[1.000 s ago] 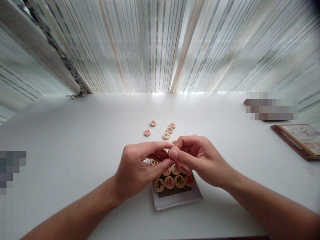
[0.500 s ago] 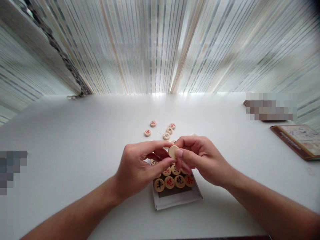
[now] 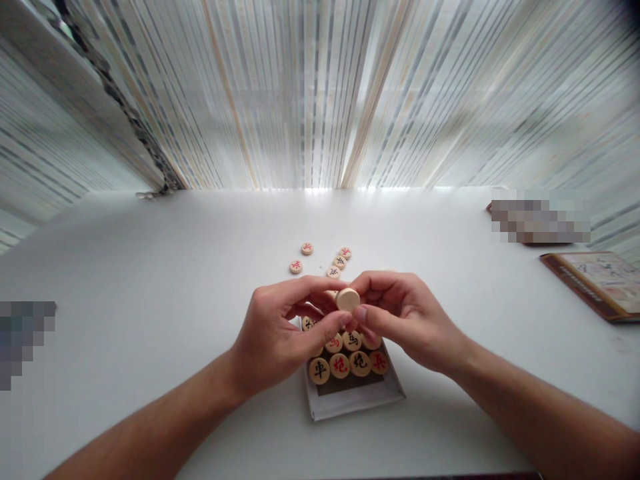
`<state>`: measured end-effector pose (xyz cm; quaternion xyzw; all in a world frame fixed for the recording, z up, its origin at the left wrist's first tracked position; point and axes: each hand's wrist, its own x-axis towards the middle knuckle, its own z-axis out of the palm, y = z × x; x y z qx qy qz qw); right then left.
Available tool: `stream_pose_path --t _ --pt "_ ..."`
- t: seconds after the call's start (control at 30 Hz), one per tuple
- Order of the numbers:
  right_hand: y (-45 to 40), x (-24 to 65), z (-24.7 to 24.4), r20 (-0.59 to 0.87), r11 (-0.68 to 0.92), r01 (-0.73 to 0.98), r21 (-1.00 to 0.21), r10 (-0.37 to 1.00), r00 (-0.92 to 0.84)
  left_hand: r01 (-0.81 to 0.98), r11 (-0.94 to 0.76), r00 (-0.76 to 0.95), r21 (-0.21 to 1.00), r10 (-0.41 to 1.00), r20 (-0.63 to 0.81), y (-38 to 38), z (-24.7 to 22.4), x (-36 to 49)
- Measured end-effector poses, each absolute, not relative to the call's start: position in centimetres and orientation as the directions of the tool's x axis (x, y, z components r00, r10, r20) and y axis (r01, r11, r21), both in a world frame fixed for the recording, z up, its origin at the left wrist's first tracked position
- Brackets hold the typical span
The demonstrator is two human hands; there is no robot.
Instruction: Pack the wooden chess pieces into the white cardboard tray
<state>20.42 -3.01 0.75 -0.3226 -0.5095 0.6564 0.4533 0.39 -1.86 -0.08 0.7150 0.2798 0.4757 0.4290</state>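
A round wooden piece (image 3: 348, 300), its blank side towards me, is held between both hands above a shallow box. My left hand (image 3: 287, 327) pinches it from the left with thumb and fingertips. From the right, the thumb and fingers of my right hand (image 3: 405, 317) grip its edge. Below, the white-edged box (image 3: 357, 398) holds rows of round pieces with red and black characters, among them a black-marked piece (image 3: 319, 370) and a red-marked piece (image 3: 339, 365). My hands cover the upper part of the box.
Loose pieces lie beyond my hands, including two red-marked ones (image 3: 307, 249) (image 3: 296, 267) and a short row (image 3: 340, 262). A brown-edged booklet (image 3: 595, 283) lies at the right on the white table (image 3: 150, 267). A striped curtain (image 3: 280, 100) hangs behind.
The held piece has tilted and risen slightly between my fingertips, and its side edge shows more. My right thumb has slid down from its face to the lower edge.
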Motion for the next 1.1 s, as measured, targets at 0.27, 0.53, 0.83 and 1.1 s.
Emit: stream_pose_path --t 0.27,0.53,0.83,1.1 --pt "-3.2 20.3 0.5 0.188 0.16 -0.116 -0.98 0.938 -0.291 0.112 -0.621 0.319 0.776 0.762 0.564 -1.2 -0.4 0.1" --pt "-3.0 21.0 0.0 0.302 0.342 0.093 -0.935 0.905 -0.299 0.215 -0.836 0.348 0.506 0.549 0.76 -0.7 -0.3 -0.4" --pt "-2.7 21.5 1.0 0.288 0.399 0.248 -0.883 0.877 -0.386 0.25 -0.852 0.403 0.46 0.524 0.75 -0.7 -0.7 -0.7" --pt "-2.7 22.0 1.9 0.316 0.446 0.341 -0.828 0.872 -0.373 0.284 -0.809 0.381 0.514 0.588 0.714 -0.4 -0.7 -0.5"
